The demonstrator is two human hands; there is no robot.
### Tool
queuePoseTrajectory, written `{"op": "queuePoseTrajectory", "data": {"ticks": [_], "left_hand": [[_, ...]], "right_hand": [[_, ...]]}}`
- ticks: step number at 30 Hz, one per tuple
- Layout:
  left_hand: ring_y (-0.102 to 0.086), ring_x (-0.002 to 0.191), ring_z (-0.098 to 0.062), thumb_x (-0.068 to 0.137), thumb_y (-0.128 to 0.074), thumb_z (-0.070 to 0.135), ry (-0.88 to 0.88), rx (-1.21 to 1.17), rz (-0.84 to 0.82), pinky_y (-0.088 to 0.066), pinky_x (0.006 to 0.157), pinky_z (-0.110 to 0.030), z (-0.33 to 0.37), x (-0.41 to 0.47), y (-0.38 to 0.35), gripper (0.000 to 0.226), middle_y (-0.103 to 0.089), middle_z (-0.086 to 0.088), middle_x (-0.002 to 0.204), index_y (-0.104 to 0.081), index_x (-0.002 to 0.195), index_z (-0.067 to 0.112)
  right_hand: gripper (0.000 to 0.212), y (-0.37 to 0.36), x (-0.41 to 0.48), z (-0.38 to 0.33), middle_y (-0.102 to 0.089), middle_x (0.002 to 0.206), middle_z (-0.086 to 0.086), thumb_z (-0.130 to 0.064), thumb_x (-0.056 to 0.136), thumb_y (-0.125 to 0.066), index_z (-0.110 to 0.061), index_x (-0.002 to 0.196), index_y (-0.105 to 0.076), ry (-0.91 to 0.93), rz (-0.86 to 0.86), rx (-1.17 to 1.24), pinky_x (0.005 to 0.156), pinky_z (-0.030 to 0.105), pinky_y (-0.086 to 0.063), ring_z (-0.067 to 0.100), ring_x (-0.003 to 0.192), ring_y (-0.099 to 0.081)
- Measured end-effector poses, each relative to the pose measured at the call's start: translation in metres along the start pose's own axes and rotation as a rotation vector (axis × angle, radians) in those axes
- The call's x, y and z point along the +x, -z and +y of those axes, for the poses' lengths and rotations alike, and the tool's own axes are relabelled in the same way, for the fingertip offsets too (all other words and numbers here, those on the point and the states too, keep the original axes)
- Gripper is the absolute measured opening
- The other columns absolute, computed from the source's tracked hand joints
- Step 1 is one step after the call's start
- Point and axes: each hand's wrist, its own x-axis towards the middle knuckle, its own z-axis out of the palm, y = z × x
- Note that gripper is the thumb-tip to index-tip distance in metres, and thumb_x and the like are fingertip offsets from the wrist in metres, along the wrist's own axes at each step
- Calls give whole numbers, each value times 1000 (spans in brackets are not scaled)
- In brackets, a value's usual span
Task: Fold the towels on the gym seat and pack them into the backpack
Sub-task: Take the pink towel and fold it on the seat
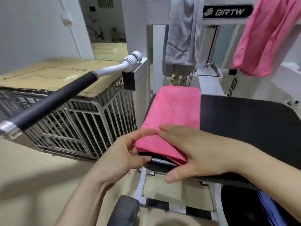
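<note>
Item 1. Folded pink towel [172,111]: laid flat on the left portion of the black gym seat [244,124], long side running away from the viewer, near end reaching the seat's front edge.

Item 2. Left hand [123,154]: fingers curled; the near left corner of the folded pink towel is pinched between the index finger on top and the thumb beneath.

Item 3. Right hand [200,150]: fingers held straight and laid flat across the towel's near end, pressing it to the pad. Nothing is gripped; the thumb is seen free in front of the seat edge. The two index fingertips almost meet.

Item 4. Grey towel [180,38]: hung over the white machine frame [156,46] behind the seat, printed lettering only partly legible.

Item 5. Hanging pink towel [267,35]: draped from the frame at upper right, beside a black plate marked BRTW [228,11].

Item 6. Black bag [241,207]: seen at lower right below the seat, opened, with blue cloth [270,211] inside. Whether it is the backpack cannot be told.

Item 7. Machine handle [53,98]: white arm with black grip, extended to the left.

Item 8. Wire cage [81,124]: stood on the beige floor to the left, topped with a cardboard sheet [53,75].
</note>
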Motion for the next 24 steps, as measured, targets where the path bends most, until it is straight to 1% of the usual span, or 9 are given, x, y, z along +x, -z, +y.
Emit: {"op": "queuePoseTrajectory", "data": {"ticks": [1, 3, 7, 12, 16, 18, 20, 22, 24], "left_hand": [[-58, 69, -9, 73, -61, -20, -49, 103, 41, -47, 65, -17, -1, 2, 1, 62, -68, 1, 88, -68, 117, 24], [-64, 76, -1, 73, -60, -18, -176, 366, 224, -47, 71, -14, -2, 9, 1, 59, -72, 10, 91, -70, 111, 26], [-55, 91, -12, 76, -71, 25, -529, 817, 333, -43, 82, -20, -13, 22, 9, 22, -58, 12, 90, -75, 96, 30], [-45, 126, -28, 82, -69, 23, -761, 1281, 305, -31, 102, -51, -18, 20, 15, 33, -57, -2, 132, -69, 114, 32], [-54, 125, -21, 75, -72, 12, -733, 1257, 10, -44, 102, -45, -12, 19, 19, 42, -67, 4, 122, -69, 115, 23], [-64, 111, -18, 79, -64, 17, -639, 1174, -1, -53, 92, -39, -8, 7, 16, 34, -72, 4, 112, -70, 112, 22], [-67, 88, -16, 84, -55, 25, -622, 1220, -26, -50, 84, -22, -1, -8, 10, 21, -72, 9, 91, -69, 100, 27], [-63, 78, -14, 87, -49, 34, -618, 1238, -91, -35, 80, -8, 10, -21, 2, 18, -66, 10, 79, -64, 93, 29], [-59, 76, -10, 85, -35, 48, -547, 1161, -168, -44, 73, -16, 18, -29, 0, 36, -63, 9, 77, -64, 92, 28]], "right_hand": [[109, -10, -3, 2, 1, 162, -10, -80, 73, -50, -29, 154, 2, 16, 32, -35, 119, 25, -6, 6, 148, 0], [106, -29, -3, 8, -2, 162, -6, -74, 77, -54, -26, 155, 0, 39, 167, -88, 120, 27, -8, 8, 148, -2], [73, -49, -9, 13, -40, 151, 5, -53, 85, -58, -18, 146, -39, 66, 428, -156, 112, 35, -34, 20, 137, -39], [51, -68, -22, 9, -56, 130, 8, -41, 88, -62, -12, 129, -57, 70, 570, -294, 95, 40, -47, 26, 114, -57], [43, -73, -23, 6, -65, 115, 8, -35, 86, -69, -8, 118, -65, 66, 665, -319, 83, 39, -51, 26, 100, -63], [19, -77, -28, 0, -67, 89, 7, -18, 87, -70, -4, 100, -71, 84, 805, -325, 66, 40, -50, 27, 76, -63], [8, -82, -39, -13, -63, 74, 7, -3, 85, -66, -2, 92, -71, 125, 884, -336, 59, 39, -45, 28, 64, -57], [17, -88, -51, -24, -65, 87, 5, -9, 86, -65, -5, 103, -68, 152, 837, -313, 73, 37, -47, 26, 77, -60], [32, -95, -57, -26, -64, 112, 1, -23, 88, -65, -14, 118, -60, 120, 718, -283, 97, 38, -41, 19, 106, -59]]}}
